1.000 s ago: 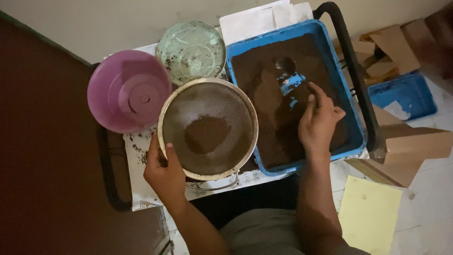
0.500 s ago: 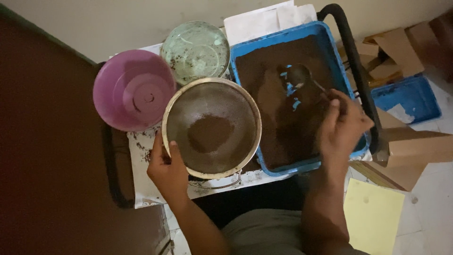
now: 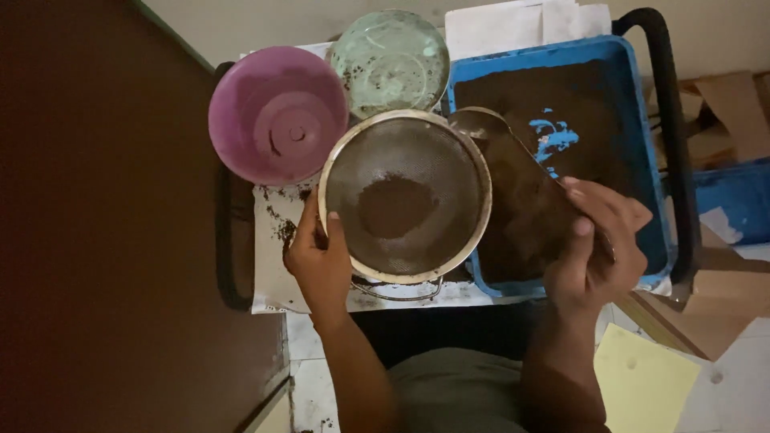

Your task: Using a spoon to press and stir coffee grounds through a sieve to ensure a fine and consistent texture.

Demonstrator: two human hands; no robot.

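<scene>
Bowls sit along the far edge of the small table [image 3: 273, 281]: a purple plastic bowl [image 3: 277, 112] at the far left corner, and just beside it a pale green bowl [image 3: 391, 60] streaked with dirt. Loose crumbs of soil lie on the bare tabletop below the purple bowl. My left hand [image 3: 321, 261] is closed on the left rim of a round metal sieve [image 3: 405, 196], thumb over the edge, holding it above the near middle of the table; a small heap of brown soil [image 3: 395, 206] lies in the middle of its mesh. The sieve's right rim overlaps the left edge of a blue tray [image 3: 654, 192] that fills the right half of the table and is covered in dark soil, with a few blue patches of its floor showing near the far right corner. My right hand [image 3: 597, 244] is wrapped around the handle of a metal spoon [image 3: 481, 124] at the tray's near right corner; the spoon's bowl reaches up to the sieve's far right rim. Sheets of white paper [image 3: 521, 24] lie beyond the tray's far edge.
</scene>
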